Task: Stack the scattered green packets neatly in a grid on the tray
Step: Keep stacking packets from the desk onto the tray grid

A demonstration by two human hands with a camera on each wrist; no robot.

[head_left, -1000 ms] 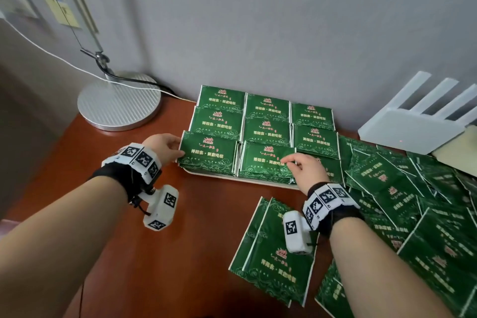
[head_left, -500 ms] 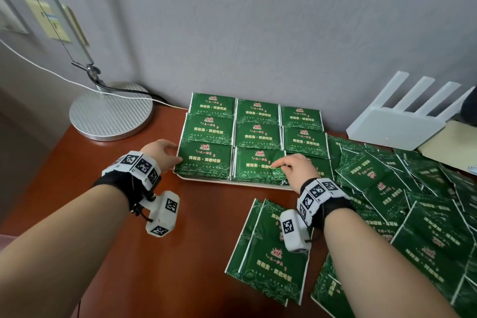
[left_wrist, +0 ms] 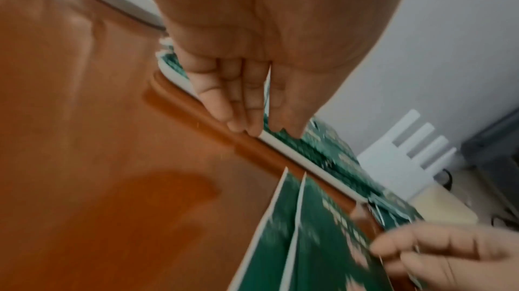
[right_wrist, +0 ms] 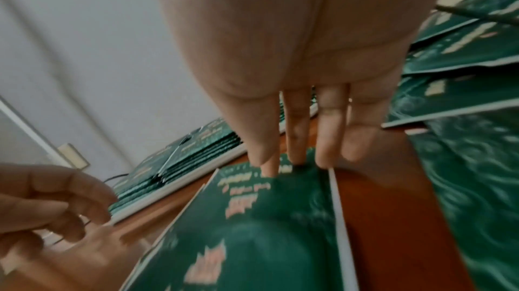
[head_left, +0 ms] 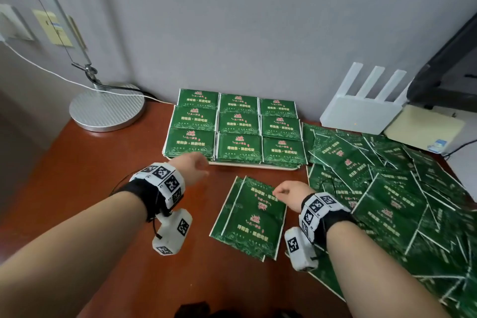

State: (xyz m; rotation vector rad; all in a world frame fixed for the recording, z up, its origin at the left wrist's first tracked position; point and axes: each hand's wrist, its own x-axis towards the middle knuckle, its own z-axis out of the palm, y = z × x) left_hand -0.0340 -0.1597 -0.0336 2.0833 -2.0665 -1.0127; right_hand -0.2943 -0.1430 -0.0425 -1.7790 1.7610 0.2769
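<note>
Green packets (head_left: 238, 125) are sitting in a three-by-three grid on the white tray (head_left: 254, 165), which is lying against the wall on the brown table (head_left: 77, 175). Two more loose packets (head_left: 251, 217) are lying overlapped just in front of the tray, and a scattered heap (head_left: 387, 188) is spreading to the right.

The right hand (head_left: 290, 195) is reaching over the far edge of the loose pair; only the right wrist view is showing its fingers (right_wrist: 297, 131) extending straight down, tips touching the top packet (right_wrist: 266, 218), gripping nothing. The left hand (head_left: 191, 168) is hovering at the tray's front left corner, blurred from above; the left wrist view is revealing its fingers (left_wrist: 238, 100) straight and together, holding nothing, close over the tray's rim (left_wrist: 295, 158).

A lamp base (head_left: 107, 107) and white router (head_left: 361, 111) are standing behind.
</note>
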